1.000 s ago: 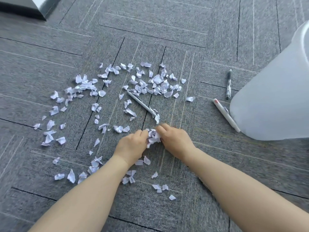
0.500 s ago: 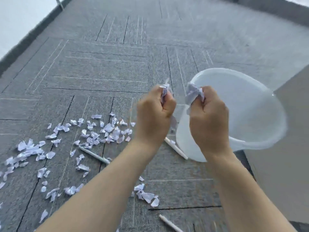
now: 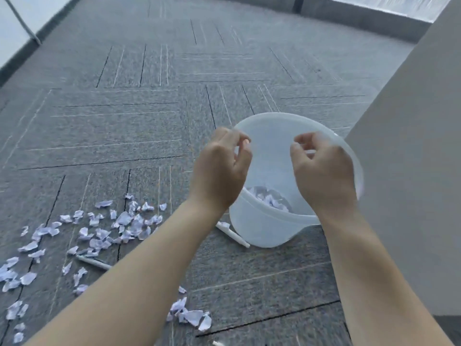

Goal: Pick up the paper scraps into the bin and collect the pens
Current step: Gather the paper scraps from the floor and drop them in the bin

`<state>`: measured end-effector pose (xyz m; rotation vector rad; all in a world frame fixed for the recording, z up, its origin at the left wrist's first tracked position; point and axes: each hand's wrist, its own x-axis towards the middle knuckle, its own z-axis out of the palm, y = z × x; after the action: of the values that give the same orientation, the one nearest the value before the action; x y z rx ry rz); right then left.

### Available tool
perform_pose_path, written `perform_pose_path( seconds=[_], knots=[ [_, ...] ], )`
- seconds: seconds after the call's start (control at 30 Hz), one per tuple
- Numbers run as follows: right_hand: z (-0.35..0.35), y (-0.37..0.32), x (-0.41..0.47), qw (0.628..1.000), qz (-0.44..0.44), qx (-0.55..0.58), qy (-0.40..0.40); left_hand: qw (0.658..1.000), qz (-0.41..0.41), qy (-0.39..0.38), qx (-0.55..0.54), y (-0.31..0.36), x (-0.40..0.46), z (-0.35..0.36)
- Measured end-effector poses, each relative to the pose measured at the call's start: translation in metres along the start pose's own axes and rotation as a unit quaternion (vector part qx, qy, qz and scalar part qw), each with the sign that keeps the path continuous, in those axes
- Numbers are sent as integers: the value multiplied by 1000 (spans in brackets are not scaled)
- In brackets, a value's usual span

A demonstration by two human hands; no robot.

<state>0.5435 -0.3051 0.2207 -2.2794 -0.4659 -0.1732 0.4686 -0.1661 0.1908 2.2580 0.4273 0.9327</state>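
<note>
A translucent white bin (image 3: 264, 228) stands on the grey carpet right of centre, with white paper scraps (image 3: 270, 199) lying in its bottom. My left hand (image 3: 220, 171) and my right hand (image 3: 324, 171) hover over the bin's mouth, fingers loosely apart and nothing in them. Many loose paper scraps (image 3: 119, 226) are strewn over the carpet at the lower left, and a small clump of scraps (image 3: 192, 317) lies under my left forearm. One white pen (image 3: 233, 234) rests against the bin's base. Another white pen (image 3: 93, 262) lies among the scraps.
A grey wall or cabinet side (image 3: 411, 146) rises close to the bin on the right. A dark skirting (image 3: 349, 18) runs along the far edge of the carpet. A tip of another white object (image 3: 218, 343) shows at the bottom edge.
Both hands rose from the floor with scraps pinched in them, moved over the bin and opened. The scraps have left my fingers.
</note>
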Motion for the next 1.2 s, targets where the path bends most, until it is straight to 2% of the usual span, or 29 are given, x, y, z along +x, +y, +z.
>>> perform_pose_path(
  seconds=[0.1, 0.23, 0.33, 0.4, 0.53, 0.6, 0.7, 0.83, 1.0, 1.13, 1.2],
  knots=[
    [29, -39, -19, 992, -103, 69, -5, 998, -54, 40, 21, -49, -28, -32],
    [88, -75, -55, 972, -149, 144, -113, 981, -167, 34, 89, -128, -93, -70],
    [145, -86, -91, 949, -178, 152, -210, 957, -246, 6, 155, -182, -153, -98],
    [190, -79, -112, 938, -180, 118, -273, 932, -291, -26, 212, -210, -188, -116],
    [272, -48, -135, 921, -194, 14, -339, 865, -381, -99, 311, -242, -233, -144],
    [301, -32, -140, 902, -200, -86, -372, 844, -407, -124, 326, -254, -248, -151],
    [329, -15, -141, 874, -214, -196, -389, 837, -404, -157, 334, -271, -266, -157],
    [359, -17, -138, 847, -280, -175, -416, 846, -357, -172, 357, -286, -279, -162],
    [390, -46, -127, 776, -415, -193, -434, 871, -320, -156, 339, -288, -282, -163],
    [403, -54, -120, 713, -487, -204, -461, 866, -319, -172, 344, -288, -283, -164],
    [396, -45, -118, 716, -485, -180, -469, 864, -315, -180, 350, -289, -283, -165]
  ],
)
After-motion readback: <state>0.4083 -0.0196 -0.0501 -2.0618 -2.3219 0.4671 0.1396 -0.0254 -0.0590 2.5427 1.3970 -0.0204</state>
